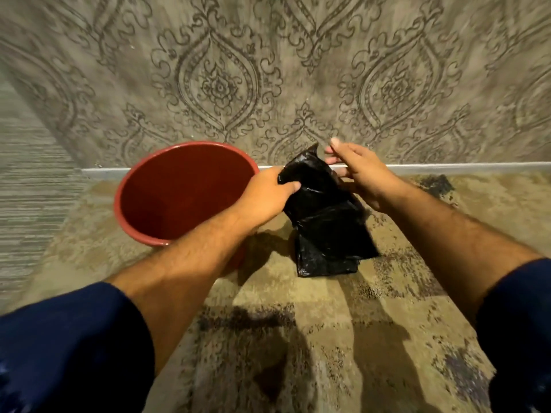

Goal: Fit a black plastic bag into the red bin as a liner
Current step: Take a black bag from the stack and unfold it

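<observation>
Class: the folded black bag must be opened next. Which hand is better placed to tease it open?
Right hand: its fingers sit loose at the black bag's top edge, while the left hand clamps it beside the red bin.

Both arms reach forward and inward, bare from the elbow down, with dark blue sleeves [74, 347] pushed up above the elbows. The left hand [265, 195] is closed in a grip, thumb pointing right across the top and knuckles turned up. The right hand [360, 171] is loosely spread, back facing the camera, its fingers [335, 159] stretched leftward and slightly parted, thumb raised.
</observation>
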### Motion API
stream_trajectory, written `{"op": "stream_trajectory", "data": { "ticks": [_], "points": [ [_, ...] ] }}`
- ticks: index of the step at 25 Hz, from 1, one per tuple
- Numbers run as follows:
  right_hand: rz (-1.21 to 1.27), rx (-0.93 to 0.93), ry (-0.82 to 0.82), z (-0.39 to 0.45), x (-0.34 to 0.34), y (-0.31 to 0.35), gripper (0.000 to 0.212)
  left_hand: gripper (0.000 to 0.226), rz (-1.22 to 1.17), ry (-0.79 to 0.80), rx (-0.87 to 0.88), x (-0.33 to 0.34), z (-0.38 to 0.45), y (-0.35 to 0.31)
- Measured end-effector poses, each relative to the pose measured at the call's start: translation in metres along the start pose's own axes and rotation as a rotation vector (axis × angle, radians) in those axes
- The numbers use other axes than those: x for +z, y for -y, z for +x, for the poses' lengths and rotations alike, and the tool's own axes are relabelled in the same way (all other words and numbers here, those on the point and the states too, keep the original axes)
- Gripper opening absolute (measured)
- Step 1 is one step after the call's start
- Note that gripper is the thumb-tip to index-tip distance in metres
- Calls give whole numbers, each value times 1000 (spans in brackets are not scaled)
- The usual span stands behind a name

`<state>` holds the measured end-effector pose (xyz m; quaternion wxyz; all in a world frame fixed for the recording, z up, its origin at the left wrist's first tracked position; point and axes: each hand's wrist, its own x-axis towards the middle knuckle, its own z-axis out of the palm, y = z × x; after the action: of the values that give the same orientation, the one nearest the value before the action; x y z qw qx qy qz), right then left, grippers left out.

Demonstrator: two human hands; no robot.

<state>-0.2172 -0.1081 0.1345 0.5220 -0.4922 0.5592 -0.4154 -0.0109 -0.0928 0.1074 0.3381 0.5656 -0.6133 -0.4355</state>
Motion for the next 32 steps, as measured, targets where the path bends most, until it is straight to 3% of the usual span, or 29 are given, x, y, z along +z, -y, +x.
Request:
{"op": "stream_trajectory", "data": {
  "ticks": [2,5,7,9,12,14,16,20,25,27,32],
  "points": [
    [-89,14,-30,-4,-16,-4,41,7,-171,-14,-62,-8,1,-11],
    [24,174,130,-11,-42,-16,44,16,-352,-5,-131,-25,4,-22],
    [71,312,76,-16,-51,-26,33,21,-463,-8,-166,-34,8,-24],
    [73,389,45,-13,-52,-38,36,22,-509,-58,-199,-39,15,-21],
    [138,277,24,6,-45,-36,43,22,-541,-167,-251,-46,26,-13],
    [225,186,7,21,-46,-27,65,23,-567,-231,-272,-50,31,-8],
    [220,163,131,30,-47,-18,78,25,-605,-270,-287,-52,35,-2],
    [88,84,221,41,-34,2,58,27,-623,-232,-291,-59,39,3],
    [113,-12,180,47,-18,31,41,19,-375,-189,-217,-59,43,5],
    [105,-42,116,46,-14,41,27,31,-338,-170,-158,-55,44,6],
    [153,-101,48,42,-9,63,18,102,-63,-118,2,-48,43,6]
  ]
}}
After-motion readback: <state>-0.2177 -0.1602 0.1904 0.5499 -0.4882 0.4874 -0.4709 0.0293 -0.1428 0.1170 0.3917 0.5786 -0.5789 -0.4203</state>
